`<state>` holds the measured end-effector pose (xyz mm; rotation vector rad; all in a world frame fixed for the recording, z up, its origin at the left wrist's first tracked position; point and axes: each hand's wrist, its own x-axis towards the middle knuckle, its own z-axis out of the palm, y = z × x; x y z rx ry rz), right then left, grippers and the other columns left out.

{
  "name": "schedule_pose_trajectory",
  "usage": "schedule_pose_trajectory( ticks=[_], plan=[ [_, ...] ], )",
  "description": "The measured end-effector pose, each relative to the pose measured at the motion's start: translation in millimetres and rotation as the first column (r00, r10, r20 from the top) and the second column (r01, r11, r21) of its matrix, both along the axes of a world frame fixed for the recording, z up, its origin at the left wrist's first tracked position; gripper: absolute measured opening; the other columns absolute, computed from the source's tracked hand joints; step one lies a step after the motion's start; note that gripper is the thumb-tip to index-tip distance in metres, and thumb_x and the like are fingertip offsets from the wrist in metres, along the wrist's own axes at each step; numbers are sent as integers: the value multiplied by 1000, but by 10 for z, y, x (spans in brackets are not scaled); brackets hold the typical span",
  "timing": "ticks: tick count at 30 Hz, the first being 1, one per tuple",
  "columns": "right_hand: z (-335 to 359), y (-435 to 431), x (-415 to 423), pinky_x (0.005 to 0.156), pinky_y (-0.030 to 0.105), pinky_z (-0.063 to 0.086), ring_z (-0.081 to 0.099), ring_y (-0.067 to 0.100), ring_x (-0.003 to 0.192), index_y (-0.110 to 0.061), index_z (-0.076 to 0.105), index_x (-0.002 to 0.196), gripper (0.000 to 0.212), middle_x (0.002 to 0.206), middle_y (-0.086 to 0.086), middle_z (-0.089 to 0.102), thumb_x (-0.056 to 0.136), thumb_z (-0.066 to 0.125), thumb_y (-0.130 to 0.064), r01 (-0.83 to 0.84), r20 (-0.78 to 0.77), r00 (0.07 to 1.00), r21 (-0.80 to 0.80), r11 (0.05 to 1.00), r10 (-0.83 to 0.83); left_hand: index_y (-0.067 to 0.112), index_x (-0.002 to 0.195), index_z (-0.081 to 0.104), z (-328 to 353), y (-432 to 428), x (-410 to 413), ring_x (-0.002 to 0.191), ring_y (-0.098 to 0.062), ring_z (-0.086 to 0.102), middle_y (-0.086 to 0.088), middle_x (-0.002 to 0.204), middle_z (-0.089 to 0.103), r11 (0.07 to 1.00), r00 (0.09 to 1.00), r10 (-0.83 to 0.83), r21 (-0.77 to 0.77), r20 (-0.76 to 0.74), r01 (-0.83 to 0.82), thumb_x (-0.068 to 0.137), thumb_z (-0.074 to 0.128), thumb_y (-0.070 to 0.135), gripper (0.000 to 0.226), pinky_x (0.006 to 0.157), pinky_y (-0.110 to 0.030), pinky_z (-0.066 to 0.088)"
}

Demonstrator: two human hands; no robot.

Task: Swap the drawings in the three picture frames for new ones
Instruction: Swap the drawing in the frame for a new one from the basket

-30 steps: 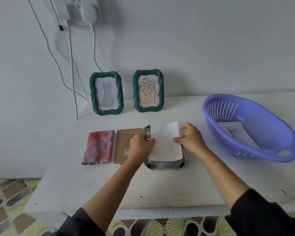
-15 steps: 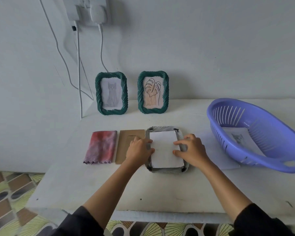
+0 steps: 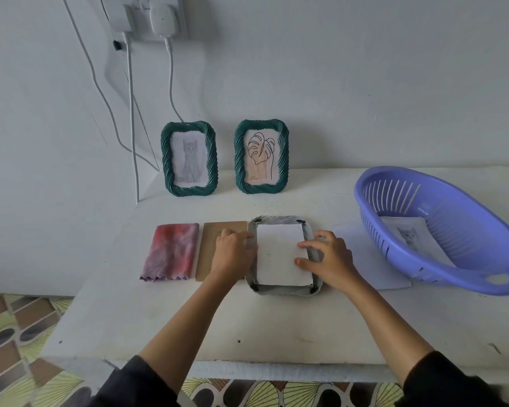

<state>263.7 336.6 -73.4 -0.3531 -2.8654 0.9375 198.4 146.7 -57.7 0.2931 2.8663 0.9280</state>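
1. Whereas a second ago the white sheet (image 3: 278, 257) was held tilted above the face-down frame (image 3: 282, 290) by both hands, it is now laid flat in the recess of that frame's back. All four of its edges are seen inside the grey rim.
2. The right hand (image 3: 331, 261) is spread and released, with nothing grasped. Its fingertips (image 3: 301, 245) are pressed on the sheet's right edge.
3. The left hand (image 3: 232, 254) is rested against the frame's left rim with its fingers curled. Whether the rim is gripped or only touched cannot be told.
4. The new drawing is therefore judged to be seated (its blank back is up, so the picture itself is not seen). Closing this frame is what is left.
5. The brown backing board (image 3: 207, 254) is lain just left of the frame, partly under the left hand, and is not yet fitted. Beside it a folded reddish cloth (image 3: 171, 251) is lain.
6. Two green frames, the cat frame (image 3: 188, 158) and the leaf frame (image 3: 261, 156), are stood upright against the wall, both with drawings in them.
7. A cat drawing (image 3: 410, 237) is seen inside the purple basket (image 3: 441, 207) at the right. A loose sheet (image 3: 362, 254) is lain on the table partly beneath it.
8. Care is advised when the board is lowered, since the sheet could be slid askew.
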Motion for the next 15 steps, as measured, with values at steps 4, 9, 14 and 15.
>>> schedule_pose_trajectory(
  ticks=[4, 9, 14, 15],
  plan=[
    [3, -2, 5, 99, 33, 32, 37, 22, 126, -30, 64, 113, 39, 138, 0, 40, 76, 71, -40, -11, -12, 1000, 26, 1000, 11, 10, 122, 59, 138, -139, 2, 124, -33, 37, -18, 133, 45, 966, 961, 258, 24, -101, -257, 92, 43, 15, 34, 93, -38, 40],
    [0, 8, 8, 101, 36, 32, 37, 23, 127, -30, 64, 113, 39, 138, 2, 40, 76, 71, -41, 2, -14, 1000, 15, 1000, -1, 4, 132, 45, 150, -230, -73, 132, -38, 28, -17, 147, 24, 933, 963, 262, -273, 62, -236, 93, 45, 20, 42, 100, -45, 39],
    [9, 17, 15, 103, 36, 30, 35, 23, 129, -31, 64, 114, 40, 139, 3, 40, 76, 71, -42, 7, -2, 1000, 9, 1000, -7, 2, 135, 39, 145, -194, -70, 129, -39, 33, -23, 141, 30, 923, 965, 237, -336, 116, -186, 96, 44, 32, 50, 102, -43, 38],
    [10, 17, 14, 103, 36, 30, 35, 23, 129, -31, 64, 114, 40, 139, 3, 40, 76, 71, -42, 7, -1, 1000, 4, 1000, -7, 1, 135, 37, 146, -184, -79, 128, -39, 34, -23, 139, 32, 923, 964, 233, -339, 125, -180, 96, 45, 33, 51, 102, -42, 38]
  ],
)
